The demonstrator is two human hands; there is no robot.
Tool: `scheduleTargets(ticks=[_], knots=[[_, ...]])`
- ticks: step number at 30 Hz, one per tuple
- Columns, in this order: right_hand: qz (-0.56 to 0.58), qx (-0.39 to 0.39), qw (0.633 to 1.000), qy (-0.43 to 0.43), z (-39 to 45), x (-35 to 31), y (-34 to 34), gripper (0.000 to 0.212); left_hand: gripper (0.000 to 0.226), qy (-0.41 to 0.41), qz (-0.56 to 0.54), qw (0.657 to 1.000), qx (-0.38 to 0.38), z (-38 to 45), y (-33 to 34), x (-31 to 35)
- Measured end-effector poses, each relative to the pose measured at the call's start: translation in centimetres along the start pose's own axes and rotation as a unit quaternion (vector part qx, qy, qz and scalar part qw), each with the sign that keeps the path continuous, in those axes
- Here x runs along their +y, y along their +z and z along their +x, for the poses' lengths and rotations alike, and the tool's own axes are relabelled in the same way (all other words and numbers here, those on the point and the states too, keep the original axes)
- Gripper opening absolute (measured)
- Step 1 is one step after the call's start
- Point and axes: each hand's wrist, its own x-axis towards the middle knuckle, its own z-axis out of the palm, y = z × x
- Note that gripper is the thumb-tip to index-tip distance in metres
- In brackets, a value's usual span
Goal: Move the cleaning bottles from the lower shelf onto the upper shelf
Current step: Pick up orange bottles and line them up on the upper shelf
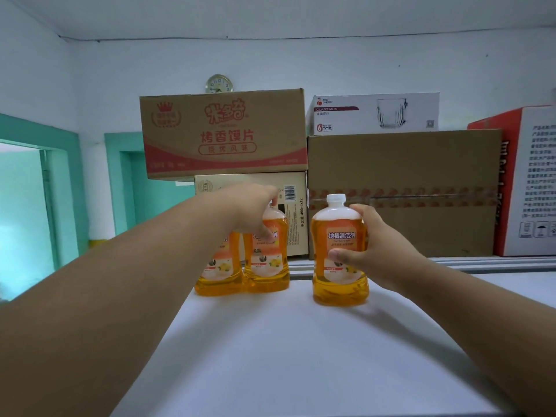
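While standing capped on the white shelf (301, 341), the orange floor-cleaner bottle (341, 254) is being gripped by the right hand (373, 248). The left hand (252, 209) is clasping the middle bottle (267, 260), touching a third bottle (218, 266).

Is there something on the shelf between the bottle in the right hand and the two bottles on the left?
Nothing visible. Bare white shelf separates the bottle gripped by the right hand from the two bottles under the left hand.

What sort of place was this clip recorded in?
Probably a storeroom or a small shop's back room. Printed cartons and a plain brown box are stacked against the wall, a boxed glass mug set sits on top, and identical orange cleaner bottles stand on a white shelf.
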Motion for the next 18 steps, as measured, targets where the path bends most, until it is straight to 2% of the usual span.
scheduleTargets(ticks=[4,6,8,10,13,16,18], knots=[[-0.022,-0.001,1.000,0.007,0.4,-0.4,-0.2,0.090,0.086,-0.004,-0.008,1.000,-0.001,-0.9,0.0,0.4],[-0.035,-0.002,0.999,0.011,0.6,-0.8,-0.3,0.092,0.093,-0.004,0.052,0.997,0.054,-2.5,-0.2,0.6],[-0.063,-0.003,0.998,0.014,0.8,-1.2,-0.5,0.095,0.084,0.009,0.090,0.986,0.140,-4.8,0.0,1.3],[-0.084,-0.005,0.996,0.015,1.2,-1.6,-0.3,0.096,0.067,0.031,0.023,0.987,0.156,-7.5,1.1,2.5],[-0.099,-0.005,0.995,0.015,1.8,-2.1,0.4,0.097,0.056,0.042,-0.050,0.998,0.023,-11.7,3.9,3.8],[-0.106,-0.003,0.994,0.017,2.5,-2.5,1.2,0.096,0.068,0.027,-0.065,0.988,-0.134,-14.0,5.9,3.6],[-0.111,-0.004,0.994,0.018,2.9,-2.8,1.7,0.094,0.076,0.014,-0.076,0.980,-0.183,-14.2,6.4,3.4]])
